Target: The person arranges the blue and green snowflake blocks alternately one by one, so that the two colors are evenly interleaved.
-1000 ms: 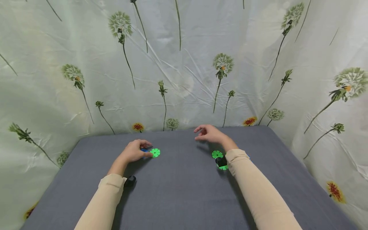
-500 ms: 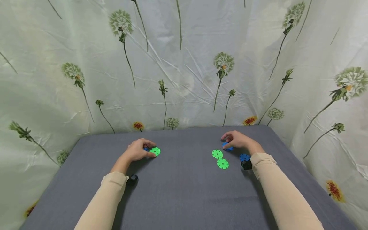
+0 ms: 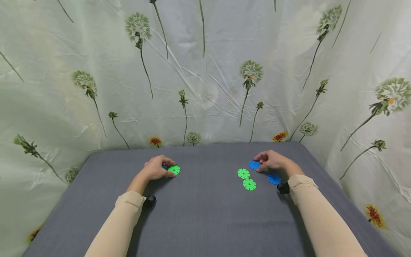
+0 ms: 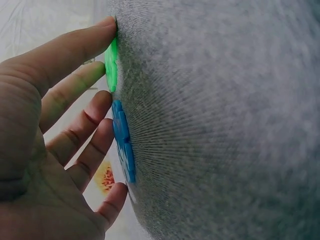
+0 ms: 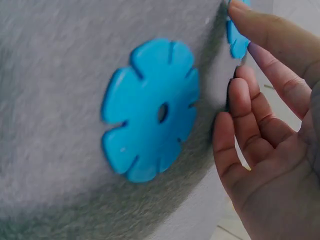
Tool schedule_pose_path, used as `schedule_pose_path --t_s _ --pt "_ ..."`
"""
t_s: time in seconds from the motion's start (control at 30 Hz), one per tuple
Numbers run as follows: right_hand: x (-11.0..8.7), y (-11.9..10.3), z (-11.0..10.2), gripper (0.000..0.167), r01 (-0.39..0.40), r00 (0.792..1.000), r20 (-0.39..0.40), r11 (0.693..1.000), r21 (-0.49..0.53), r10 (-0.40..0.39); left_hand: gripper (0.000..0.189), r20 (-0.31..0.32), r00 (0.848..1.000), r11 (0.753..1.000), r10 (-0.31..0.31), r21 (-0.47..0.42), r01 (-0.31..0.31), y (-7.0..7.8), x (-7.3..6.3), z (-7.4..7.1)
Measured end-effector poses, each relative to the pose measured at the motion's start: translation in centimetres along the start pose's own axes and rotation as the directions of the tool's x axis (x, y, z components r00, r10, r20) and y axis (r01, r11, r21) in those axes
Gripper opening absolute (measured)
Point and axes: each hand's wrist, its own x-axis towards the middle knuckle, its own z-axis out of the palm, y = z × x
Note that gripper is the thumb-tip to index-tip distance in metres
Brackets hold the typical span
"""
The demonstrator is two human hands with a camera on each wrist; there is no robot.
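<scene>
At the left of the table, my left hand (image 3: 155, 168) has its thumb and index finger at opposite edges of a green interlocking disc (image 3: 174, 170), pinching it flat on the cloth. Beside it a blue disc (image 4: 123, 142) lies under the other fingers, mostly hidden in the head view. Over on the right, my right hand (image 3: 273, 160) pinches another blue disc (image 3: 254, 164) between thumb and index finger, its remaining fingers loosely bent. A second blue disc (image 5: 150, 110), notched and with a centre hole, lies below that palm.
Two green discs (image 3: 243, 174) (image 3: 249, 184) lie edge to edge, left of the right hand. Grey cloth covers the table (image 3: 199, 214). A flower-printed curtain (image 3: 212, 85) hangs behind and around it.
My right hand has moved right and toward me, from above the green discs to the blue disc, bringing thumb and index to its edges. My left hand stays at its green disc.
</scene>
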Motion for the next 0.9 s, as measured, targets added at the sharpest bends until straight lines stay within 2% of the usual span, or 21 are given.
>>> schedule_pose_path --t_s 0.23,0.9 --pt "-0.14 0.77 0.31 0.048 -0.005 1.0 -0.006 0.999 0.037 0.006 0.046 0.004 1.0 1.0 -0.007 -0.015 0.007 -0.06 0.09 0.0" --pt "0.2 0.78 0.85 0.045 -0.014 0.999 -0.034 0.997 0.081 0.017 0.044 0.013 0.999 0.998 -0.041 -0.049 0.042 -0.15 0.18 0.09"
